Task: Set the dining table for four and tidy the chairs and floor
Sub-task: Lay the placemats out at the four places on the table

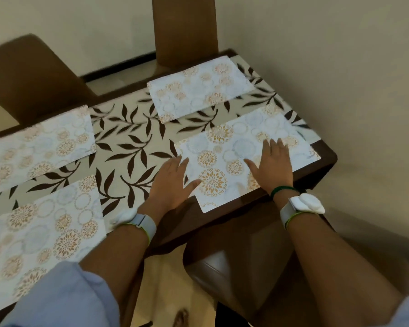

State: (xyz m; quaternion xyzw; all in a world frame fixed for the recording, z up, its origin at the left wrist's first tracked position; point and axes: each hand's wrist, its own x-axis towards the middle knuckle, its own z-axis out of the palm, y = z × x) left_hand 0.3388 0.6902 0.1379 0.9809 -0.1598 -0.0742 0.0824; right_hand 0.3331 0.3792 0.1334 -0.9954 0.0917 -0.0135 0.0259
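Several white placemats with gold flower prints lie on the dining table (137,147), whose top has a brown leaf pattern. Both my hands rest flat on the near right placemat (224,159). My left hand (172,180) lies with straight fingers on its left edge. My right hand (274,164) presses its right half, fingers spread. Other placemats lie at the far right (198,90), far left (38,145) and near left (40,234).
A brown chair (236,263) stands tucked under the table's near edge just below my hands. Two more brown chairs stand at the far side, one at top centre (184,31) and one at the left (31,76). A cream wall borders the table's right end.
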